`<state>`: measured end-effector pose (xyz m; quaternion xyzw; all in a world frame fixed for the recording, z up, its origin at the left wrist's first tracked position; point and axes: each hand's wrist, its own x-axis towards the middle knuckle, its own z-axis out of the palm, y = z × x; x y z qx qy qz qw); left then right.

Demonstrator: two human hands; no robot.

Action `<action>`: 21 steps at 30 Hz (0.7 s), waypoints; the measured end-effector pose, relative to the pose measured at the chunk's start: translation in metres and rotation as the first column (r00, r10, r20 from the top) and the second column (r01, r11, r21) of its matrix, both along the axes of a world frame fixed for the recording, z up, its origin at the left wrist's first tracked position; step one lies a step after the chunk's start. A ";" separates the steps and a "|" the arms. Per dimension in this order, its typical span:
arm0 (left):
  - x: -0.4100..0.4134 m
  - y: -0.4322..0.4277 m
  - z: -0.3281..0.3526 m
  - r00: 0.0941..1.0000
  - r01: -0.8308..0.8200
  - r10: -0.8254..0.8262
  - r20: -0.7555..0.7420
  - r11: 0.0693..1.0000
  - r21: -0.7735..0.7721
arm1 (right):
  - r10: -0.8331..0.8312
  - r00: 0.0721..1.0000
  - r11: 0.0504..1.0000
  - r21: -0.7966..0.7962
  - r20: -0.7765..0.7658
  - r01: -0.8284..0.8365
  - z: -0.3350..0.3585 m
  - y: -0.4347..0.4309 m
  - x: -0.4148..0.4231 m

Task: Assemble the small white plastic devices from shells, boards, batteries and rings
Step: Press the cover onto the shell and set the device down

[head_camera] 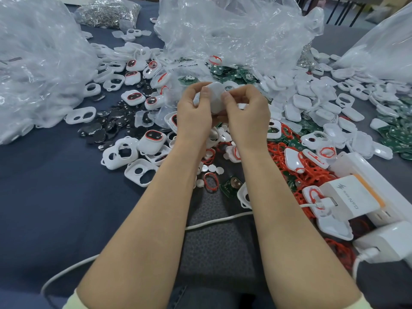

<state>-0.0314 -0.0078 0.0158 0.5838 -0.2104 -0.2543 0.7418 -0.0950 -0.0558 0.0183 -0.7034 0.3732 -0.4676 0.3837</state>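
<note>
Holds one small white device (215,94) up over the middle of the bench (55,186), between both hands. Grips its left edge with the left hand (194,112), fingers curled round it and thumb pressed on the near face. Pinches its right edge with the right hand (247,114), thumb and curled fingers closed on it. Turns only a plain, rounded white face toward the camera; cannot tell what sits inside.

Works above a dense scatter of parts on the dark blue cloth. To the left, has white front shells (120,152) with two openings, a spread of black battery discs (107,121), and several closed devices with red-ringed windows (152,137). Directly under the wrists, has small white round discs (214,168), a single red ring (210,181) and, just beside it, a single green board (230,186). To the right, has a heap of red rings (287,157), some lying over white pieces, and beyond it a pile of plain white back shells (312,97). Behind the hands, has more green boards (234,72) spilling from under a crumpled clear plastic bag (234,30).

Faces two further clear bags, far left (33,63) and far right (383,47), and a bag of small metal pieces (107,12) at the back. Near the right edge, has a white charger block (350,197) plugged into a white power strip (365,166), with a white cable (218,221) trailing across a grey mat.
</note>
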 end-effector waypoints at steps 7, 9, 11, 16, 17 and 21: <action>0.000 0.003 0.001 0.998 0.040 -0.041 -0.037 0.999 -0.015 | 0.125 0.986 0.952 0.267 0.108 -0.150 -0.003 -0.007 0.001; 0.000 0.005 0.002 0.997 0.057 -0.057 -0.042 0.998 0.001 | 0.176 0.973 0.922 0.323 0.147 -0.215 -0.003 -0.011 -0.001; 0.000 0.006 0.003 0.997 0.067 -0.066 -0.045 0.998 0.008 | 0.218 0.959 0.895 0.355 0.181 -0.270 -0.003 -0.013 -0.004; -0.001 0.008 0.003 0.998 0.061 -0.061 -0.005 0.998 0.024 | 0.244 0.932 0.831 0.438 0.268 -0.343 -0.002 -0.013 -0.006; 0.000 0.008 0.003 0.998 0.060 -0.060 0.003 0.998 0.029 | 0.241 0.935 0.829 0.447 0.258 -0.337 -0.002 -0.013 -0.006; 0.001 0.008 0.001 0.998 0.067 -0.067 0.013 0.997 0.023 | 0.226 0.945 0.832 0.458 0.237 -0.314 -0.002 -0.014 -0.006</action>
